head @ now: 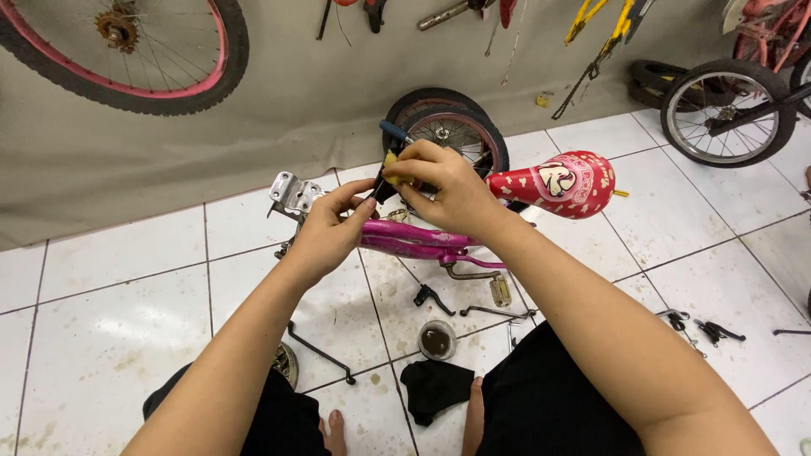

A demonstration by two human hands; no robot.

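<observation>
A small pink bicycle frame [414, 241] lies across the white tiled floor in front of me, with a red patterned saddle [559, 182] at its right end and a metal bracket [294, 193] at its left. My right hand [443, 186] grips a yellow-handled tool with a blue tip [394, 133] above the frame. My left hand [331, 228] pinches the tool's dark shaft near the frame, fingertips touching it. A small wheel [452, 127] stands behind my hands.
A pedal crank [494, 283], a black brake lever [428, 296], a round cap [437, 339], a black cloth [432, 387] and loose parts [705, 328] lie on the tiles. A bicycle wheel [726, 110] stands right. Another wheel [127, 51] and tools hang on the grey wall.
</observation>
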